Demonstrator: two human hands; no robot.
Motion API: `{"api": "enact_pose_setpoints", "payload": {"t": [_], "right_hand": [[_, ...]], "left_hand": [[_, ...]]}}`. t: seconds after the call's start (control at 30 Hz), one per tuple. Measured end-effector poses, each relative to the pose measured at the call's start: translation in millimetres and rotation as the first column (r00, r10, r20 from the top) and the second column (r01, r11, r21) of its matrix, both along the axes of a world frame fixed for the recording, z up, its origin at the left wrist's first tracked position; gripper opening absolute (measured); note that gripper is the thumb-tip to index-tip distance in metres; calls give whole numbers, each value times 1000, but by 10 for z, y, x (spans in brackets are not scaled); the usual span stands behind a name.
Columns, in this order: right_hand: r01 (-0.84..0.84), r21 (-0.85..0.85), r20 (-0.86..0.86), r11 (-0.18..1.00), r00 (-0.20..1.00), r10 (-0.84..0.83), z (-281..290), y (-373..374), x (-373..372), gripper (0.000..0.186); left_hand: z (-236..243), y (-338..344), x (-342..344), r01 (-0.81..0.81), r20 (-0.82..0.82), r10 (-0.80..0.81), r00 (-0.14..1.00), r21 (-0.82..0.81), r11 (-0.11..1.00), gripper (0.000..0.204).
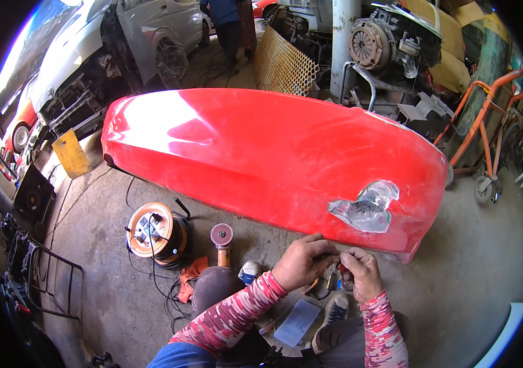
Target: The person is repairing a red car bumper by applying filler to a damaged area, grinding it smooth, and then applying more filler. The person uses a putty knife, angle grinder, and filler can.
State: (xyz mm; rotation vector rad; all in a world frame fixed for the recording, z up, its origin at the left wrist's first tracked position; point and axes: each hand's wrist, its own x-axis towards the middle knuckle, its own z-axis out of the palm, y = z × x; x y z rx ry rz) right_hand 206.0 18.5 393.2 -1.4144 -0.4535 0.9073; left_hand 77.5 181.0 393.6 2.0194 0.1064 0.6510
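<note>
A long red vehicle panel (255, 147) lies across the upper middle, bearing a ragged silver-grey damaged patch (369, 208) near its right end. Just below that patch, at the panel's lower edge, my left hand (304, 260) has curled fingers. My right hand (360, 276) pinches beside it; whatever small item is between them is too hidden to name. Beneath them lie small tools (329, 281) and a translucent plastic box (298, 322) between my shoes (335, 311). An orange angle grinder (222, 241) rests left of my left hand, with a crumpled orange cloth (191, 279) nearby.
An orange cable reel (151, 230) trails black cords at left. A white vehicle (139, 43) and a standing person (224, 24) are behind. An expanded-metal sheet (280, 61), car parts (372, 43) and an orange trolley (485, 122) line the back and right. A metal frame (46, 288) lies lower left.
</note>
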Motion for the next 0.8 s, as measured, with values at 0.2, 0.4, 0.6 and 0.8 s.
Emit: {"api": "enact_pose_setpoints", "payload": {"t": [0.2,0.4,0.6,0.8], "right_hand": [[-8,22,60,1000,998,7,-5,28,7,20],[-44,13,39,999,998,43,-1,43,7,19],[-125,3,-88,992,988,124,-65,31,70,25],[-159,14,-167,987,973,159,-148,21,148,25]], "left_hand": [[-22,7,-17,0,24,1,1000,-5,1000,16],[-29,19,-49,19,-66,-27,997,-120,993,17],[-29,59,-52,86,-55,-93,994,-118,989,18],[-16,42,-61,59,-88,-72,993,-147,987,15]]}}
